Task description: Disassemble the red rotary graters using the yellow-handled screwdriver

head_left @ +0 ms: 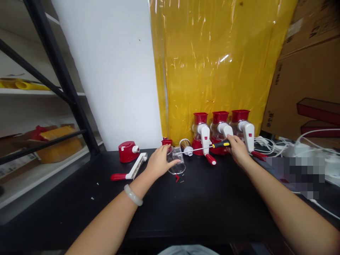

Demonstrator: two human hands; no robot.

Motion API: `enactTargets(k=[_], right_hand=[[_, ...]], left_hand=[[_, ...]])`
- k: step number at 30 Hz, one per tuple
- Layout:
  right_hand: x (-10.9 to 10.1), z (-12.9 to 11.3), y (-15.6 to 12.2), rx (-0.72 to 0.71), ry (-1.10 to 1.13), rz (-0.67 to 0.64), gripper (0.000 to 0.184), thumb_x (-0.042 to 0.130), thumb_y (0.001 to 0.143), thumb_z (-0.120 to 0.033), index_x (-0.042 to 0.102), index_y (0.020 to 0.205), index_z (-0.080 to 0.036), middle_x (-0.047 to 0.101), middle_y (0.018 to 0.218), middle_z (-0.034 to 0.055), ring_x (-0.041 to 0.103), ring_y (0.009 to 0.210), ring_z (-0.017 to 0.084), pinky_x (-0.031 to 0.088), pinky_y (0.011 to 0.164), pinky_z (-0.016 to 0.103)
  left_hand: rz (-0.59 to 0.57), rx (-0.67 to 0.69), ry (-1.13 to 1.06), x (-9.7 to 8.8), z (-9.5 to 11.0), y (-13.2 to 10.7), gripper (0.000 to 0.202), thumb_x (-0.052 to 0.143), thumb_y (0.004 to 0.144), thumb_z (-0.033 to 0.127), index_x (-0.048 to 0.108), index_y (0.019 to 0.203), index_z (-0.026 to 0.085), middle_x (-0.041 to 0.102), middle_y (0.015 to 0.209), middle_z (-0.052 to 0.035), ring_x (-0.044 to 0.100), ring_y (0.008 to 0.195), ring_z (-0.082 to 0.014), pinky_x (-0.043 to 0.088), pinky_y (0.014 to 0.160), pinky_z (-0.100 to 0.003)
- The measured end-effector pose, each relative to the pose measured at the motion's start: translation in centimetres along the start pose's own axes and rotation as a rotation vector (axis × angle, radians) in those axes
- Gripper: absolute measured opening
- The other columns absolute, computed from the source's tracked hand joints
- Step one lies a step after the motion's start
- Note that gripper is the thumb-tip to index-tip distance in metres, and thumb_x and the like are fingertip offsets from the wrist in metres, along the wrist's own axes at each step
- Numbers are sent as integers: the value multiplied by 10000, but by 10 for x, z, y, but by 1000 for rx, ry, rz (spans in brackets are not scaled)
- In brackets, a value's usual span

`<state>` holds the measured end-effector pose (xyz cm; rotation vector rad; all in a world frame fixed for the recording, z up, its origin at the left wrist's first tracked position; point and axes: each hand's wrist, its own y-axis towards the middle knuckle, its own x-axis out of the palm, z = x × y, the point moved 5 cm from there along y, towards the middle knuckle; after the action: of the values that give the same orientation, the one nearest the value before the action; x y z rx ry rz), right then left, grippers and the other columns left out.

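Gripping the screwdriver (221, 144) in your curled right hand (238, 149), you point its shaft (198, 149) leftward, mid-frame, at the clear plastic housing (178, 155) your left hand (159, 160) loosely clasps.

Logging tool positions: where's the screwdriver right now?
Head view, just right of centre: the screwdriver is held by its handle in the right hand, its shaft pointing left to the clear plastic part in the left hand.

Left hand (158, 161) hides part of the clear housing (177, 155) — cardboard box (302, 78) cut off at right edge
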<state>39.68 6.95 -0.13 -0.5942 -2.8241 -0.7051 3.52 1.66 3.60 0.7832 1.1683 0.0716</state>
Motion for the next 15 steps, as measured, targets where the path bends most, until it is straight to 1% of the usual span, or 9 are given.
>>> enactTargets(k=[3,6,8,12,15], right_hand=[[2,3,-2,42,44,23,318,756,687,-512,607,775,-245,516,565,-51,464,435,102,398,383,237],[7,1,-5,73,142,39,299,768,670,-443,607,833,-251,588,686,-39,541,527,112,460,446,238],[10,-1,-8,123,192,43,299,769,643,-386,605,853,-251,605,749,-34,575,592,121,491,490,245],[15,-9,-15,200,279,25,269,732,563,-273,598,794,-239,582,748,-36,581,661,137,512,538,265],[17,-15,-18,223,340,-3,248,701,533,-241,600,759,-235,574,737,-30,564,678,139,501,549,261]], left_hand=[[5,4,1,0,0,0,779,645,797,660,473,1366,157,603,1317,-157,575,1215,-328,472,1018,-474],[-3,4,6,0,1,0,789,646,796,660,470,1370,147,598,1325,-160,571,1220,-326,468,1026,-468],[-6,2,8,0,1,0,792,640,798,664,470,1370,143,595,1330,-161,567,1225,-325,463,1032,-467],[-3,9,6,0,1,0,796,632,797,674,468,1373,149,595,1328,-161,567,1228,-328,464,1031,-477],[4,13,0,1,0,0,785,635,800,664,467,1375,157,596,1327,-159,570,1225,-328,465,1029,-483]])
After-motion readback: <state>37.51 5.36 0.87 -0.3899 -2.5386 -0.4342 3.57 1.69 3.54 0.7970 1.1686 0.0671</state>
